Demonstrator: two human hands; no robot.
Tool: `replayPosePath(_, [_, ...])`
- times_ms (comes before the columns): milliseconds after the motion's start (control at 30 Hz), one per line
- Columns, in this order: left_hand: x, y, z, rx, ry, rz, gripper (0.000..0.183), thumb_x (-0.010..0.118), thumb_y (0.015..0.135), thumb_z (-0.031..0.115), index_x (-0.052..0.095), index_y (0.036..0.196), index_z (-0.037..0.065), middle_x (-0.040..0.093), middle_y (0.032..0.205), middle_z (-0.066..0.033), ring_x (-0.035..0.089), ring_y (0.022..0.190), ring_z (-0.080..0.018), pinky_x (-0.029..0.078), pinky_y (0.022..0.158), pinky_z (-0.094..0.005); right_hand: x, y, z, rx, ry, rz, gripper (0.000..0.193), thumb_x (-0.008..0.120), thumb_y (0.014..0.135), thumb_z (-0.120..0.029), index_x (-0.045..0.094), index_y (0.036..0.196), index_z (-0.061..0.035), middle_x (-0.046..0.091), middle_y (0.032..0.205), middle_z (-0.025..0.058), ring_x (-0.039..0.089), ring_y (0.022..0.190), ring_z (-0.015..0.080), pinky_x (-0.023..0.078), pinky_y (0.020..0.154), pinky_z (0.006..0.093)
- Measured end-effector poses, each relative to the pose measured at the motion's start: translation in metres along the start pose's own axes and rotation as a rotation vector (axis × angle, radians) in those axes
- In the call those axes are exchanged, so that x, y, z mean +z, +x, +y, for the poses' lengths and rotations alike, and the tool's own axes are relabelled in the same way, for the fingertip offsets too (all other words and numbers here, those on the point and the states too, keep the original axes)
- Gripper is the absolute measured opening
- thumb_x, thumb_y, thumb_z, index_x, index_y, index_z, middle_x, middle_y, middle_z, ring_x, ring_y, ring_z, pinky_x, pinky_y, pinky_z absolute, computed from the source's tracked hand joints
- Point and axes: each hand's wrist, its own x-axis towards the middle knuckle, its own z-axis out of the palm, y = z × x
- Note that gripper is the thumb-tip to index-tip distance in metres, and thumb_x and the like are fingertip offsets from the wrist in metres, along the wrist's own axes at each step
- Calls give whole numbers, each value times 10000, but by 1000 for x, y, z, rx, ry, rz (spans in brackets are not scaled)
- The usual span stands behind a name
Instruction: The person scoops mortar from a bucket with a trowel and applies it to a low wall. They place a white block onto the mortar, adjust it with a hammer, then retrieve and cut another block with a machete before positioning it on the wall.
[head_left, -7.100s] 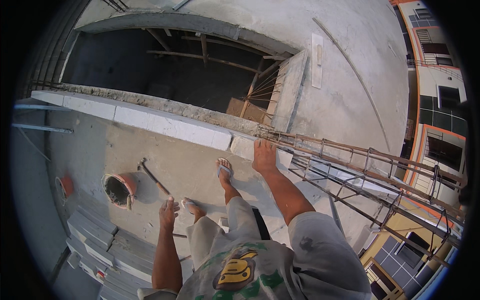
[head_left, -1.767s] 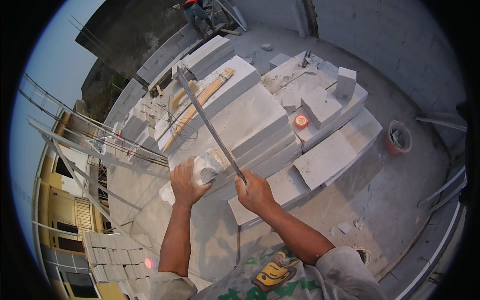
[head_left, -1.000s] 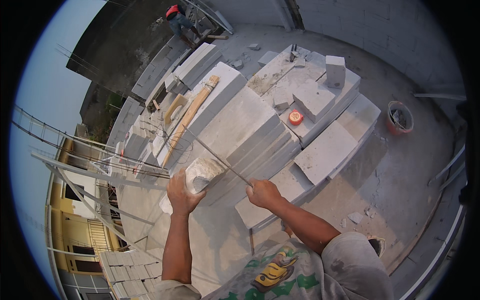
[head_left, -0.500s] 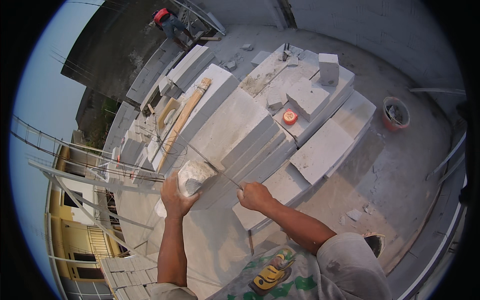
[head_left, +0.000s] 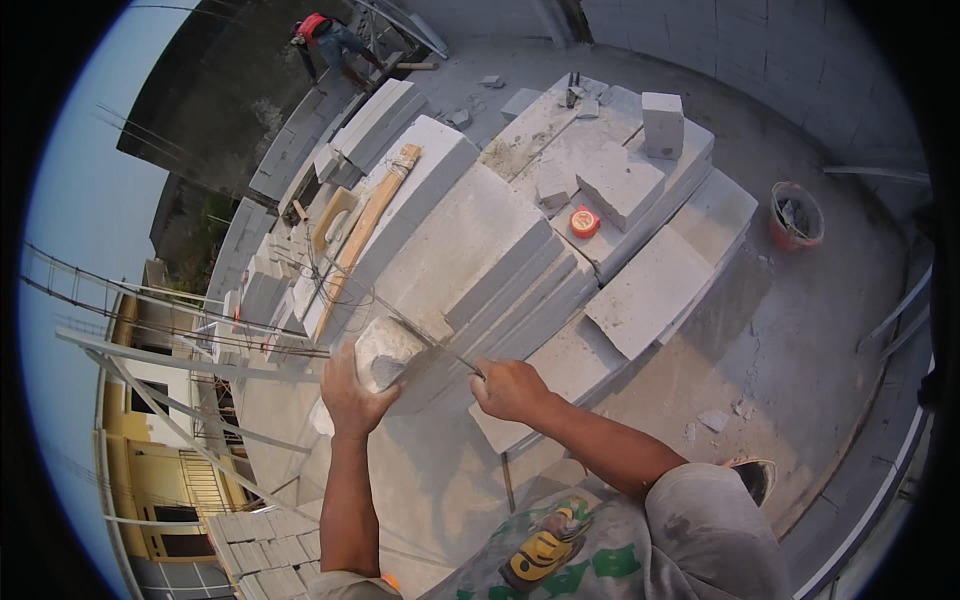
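Observation:
My left hand [head_left: 352, 398] is wrapped round a rough whitish block piece [head_left: 388, 352] with a broken grey end. My right hand [head_left: 510, 390] is closed in a fist round the near end of a long, thin metal tool [head_left: 425, 335]. Seen almost edge-on, the tool slants up and left past the piece's far side; I cannot tell its exact kind. Just beyond both hands lies a stack of large pale blocks [head_left: 470, 240]. To the right, flat blocks [head_left: 655, 290] form another row, close to my right hand.
An orange tape measure [head_left: 584, 222] lies on the blocks, near a small upright block [head_left: 662, 125]. A wooden strip [head_left: 370, 235] and a trowel-like float [head_left: 335, 220] rest at left. A bucket of rubble [head_left: 796, 218] stands right. Another person [head_left: 335, 45] bends over far off.
My right hand has shifted slightly left with the thin tool, towards the block piece. My left hand keeps its hold. The distant person's arm now reaches down, and the view has tilted a little.

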Motion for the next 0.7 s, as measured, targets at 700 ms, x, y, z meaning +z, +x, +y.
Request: replayPosePath(700, [0, -3, -6, 24, 34, 4, 919, 876, 482, 328, 491, 1277, 73, 590, 1110, -125, 555, 1023, -341, 431, 854, -457, 21, 26, 15, 202, -3, -78, 246, 560, 882, -237, 617, 902, 1, 651, 757, 264, 651, 734, 431, 533, 686, 485])
